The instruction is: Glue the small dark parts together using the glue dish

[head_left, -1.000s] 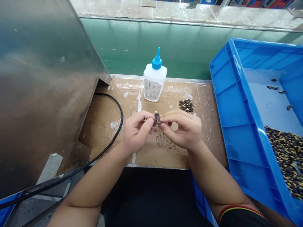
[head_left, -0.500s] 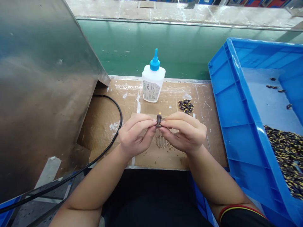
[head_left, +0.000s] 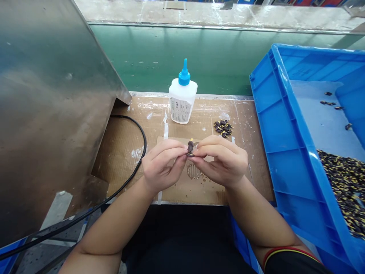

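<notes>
A small dark brown toy figure with a yellow top stands upright on a thin dark base, between my two hands. My left hand pinches the left edge of this base between thumb and fingers. From the other side, my right hand pinches at the right edge in the same way. Both hands are just above a cardboard sheet that has a worn, ridged patch. Beyond the right hand lies a small pile of similar dark and yellow figures.
A white squeeze bottle with a blue nozzle stands behind my hands. At right is a blue crate holding many more figures. A metal panel rises at left, with a black cable curving past my left hand.
The figure has turned slightly on its axis between my fingers, and its base tilts a little differently. Both hands keep nearly the same place and grip.
</notes>
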{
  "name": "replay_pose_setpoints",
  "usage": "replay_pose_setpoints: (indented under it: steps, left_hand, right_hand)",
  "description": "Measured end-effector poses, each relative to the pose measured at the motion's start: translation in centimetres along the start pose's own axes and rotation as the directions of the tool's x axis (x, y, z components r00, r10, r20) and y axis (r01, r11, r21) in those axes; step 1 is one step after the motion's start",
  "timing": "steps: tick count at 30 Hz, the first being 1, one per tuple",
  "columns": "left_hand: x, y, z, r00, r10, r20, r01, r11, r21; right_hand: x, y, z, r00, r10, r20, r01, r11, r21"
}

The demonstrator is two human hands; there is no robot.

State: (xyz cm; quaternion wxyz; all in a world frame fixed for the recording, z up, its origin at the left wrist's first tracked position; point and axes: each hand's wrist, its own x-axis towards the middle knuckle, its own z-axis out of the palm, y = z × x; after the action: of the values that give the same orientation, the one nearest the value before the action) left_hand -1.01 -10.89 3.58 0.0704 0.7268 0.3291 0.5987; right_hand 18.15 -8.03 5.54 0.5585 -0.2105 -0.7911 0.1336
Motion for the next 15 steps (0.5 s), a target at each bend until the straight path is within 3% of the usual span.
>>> replay_pose_setpoints:
  steps: [15]
  left_hand:
    - [-0.04,-0.14,0.14,1.0,0.012,0.002,-0.012,1.0,-0.007]
  right_hand:
    - [-0.31,0.03,-0.19,0.999,0.016,0.036,-0.016,1.0,0.004]
